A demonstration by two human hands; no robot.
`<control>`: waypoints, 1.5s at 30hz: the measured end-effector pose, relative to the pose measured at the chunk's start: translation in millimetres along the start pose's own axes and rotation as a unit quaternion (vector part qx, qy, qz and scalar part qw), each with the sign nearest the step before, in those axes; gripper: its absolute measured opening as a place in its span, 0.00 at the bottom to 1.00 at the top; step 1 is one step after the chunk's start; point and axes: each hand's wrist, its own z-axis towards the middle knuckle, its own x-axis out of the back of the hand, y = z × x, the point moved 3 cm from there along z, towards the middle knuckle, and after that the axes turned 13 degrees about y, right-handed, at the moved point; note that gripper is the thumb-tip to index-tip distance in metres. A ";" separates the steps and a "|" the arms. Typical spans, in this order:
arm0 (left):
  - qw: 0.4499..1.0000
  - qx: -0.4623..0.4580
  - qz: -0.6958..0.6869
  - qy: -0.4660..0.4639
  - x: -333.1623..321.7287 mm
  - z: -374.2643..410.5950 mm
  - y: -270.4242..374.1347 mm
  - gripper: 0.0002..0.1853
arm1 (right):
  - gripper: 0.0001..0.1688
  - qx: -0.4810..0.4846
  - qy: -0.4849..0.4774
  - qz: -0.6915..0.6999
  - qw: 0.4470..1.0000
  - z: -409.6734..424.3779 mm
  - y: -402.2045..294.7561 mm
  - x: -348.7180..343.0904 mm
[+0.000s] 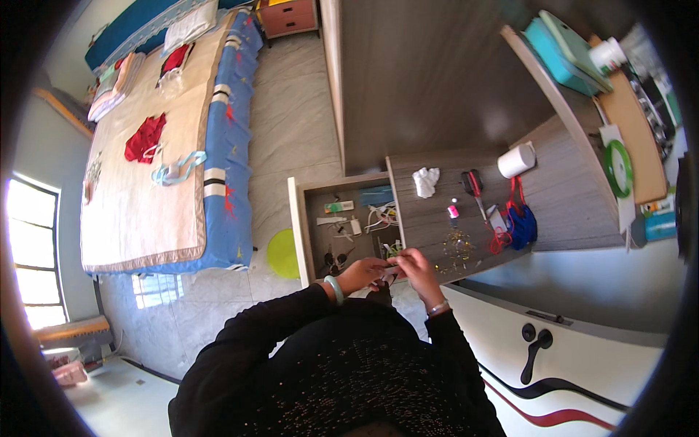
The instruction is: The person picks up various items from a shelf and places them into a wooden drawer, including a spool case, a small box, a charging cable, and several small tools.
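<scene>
My left hand (365, 275), with a pale green bangle at the wrist, and my right hand (419, 271) meet in front of my body. Between their fingertips they pinch a small whitish piece (390, 271), too small to name. Both hands are at the near edge of an open drawer (348, 257). Inside it lie a green-and-white box (339, 206), a white tube (331, 220), white cables (382, 217) and a blue packet (377, 195). Dark small items (337, 261), perhaps keys, lie near my left hand. The desk top (431, 218) is just beyond my right hand.
On the desk top are crumpled white tissue (425, 181), a red-and-black handled tool (474, 188), a pink spool (452, 211), scattered gold bits (457, 248), a white roll (516, 160) and a blue pouch (521, 225). A bed (164, 213) stands left, a door handle (536, 349) right.
</scene>
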 end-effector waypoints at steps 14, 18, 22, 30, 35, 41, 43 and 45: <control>0.967 0.115 0.152 0.167 101.5 27.5 -128.6 0.20 | 0.13 -0.050 -0.049 -0.238 0.969 126.2 177.7 -149.0; 0.965 0.037 0.238 0.100 83.9 18.0 -121.0 0.24 | 0.15 0.050 -0.009 -0.334 0.941 103.0 157.4 -129.7; 0.964 -0.108 0.236 0.053 39.0 21.4 -104.0 0.29 | 0.16 0.118 0.006 -0.236 0.965 58.0 103.3 -85.3; 0.933 -0.270 0.232 -0.050 -56.2 44.3 1.9 0.29 | 0.10 0.103 0.292 -0.068 0.948 -13.4 47.2 53.5; 0.899 -0.323 0.289 -0.062 -96.6 68.8 4.5 0.29 | 0.26 0.148 0.381 -0.240 0.880 -28.4 52.4 140.7; 0.913 -0.226 0.338 -0.041 -118.8 105.4 17.6 0.32 | 0.51 0.210 0.268 -0.486 0.805 20.6 28.3 153.8; 0.909 -0.240 0.341 0.004 -124.3 123.4 18.9 0.33 | 0.42 0.216 0.241 -0.469 0.822 45.1 18.5 148.7; 0.889 -0.272 0.369 0.012 -131.0 138.9 19.0 0.33 | 0.30 0.201 0.233 -0.459 0.833 56.7 20.2 143.2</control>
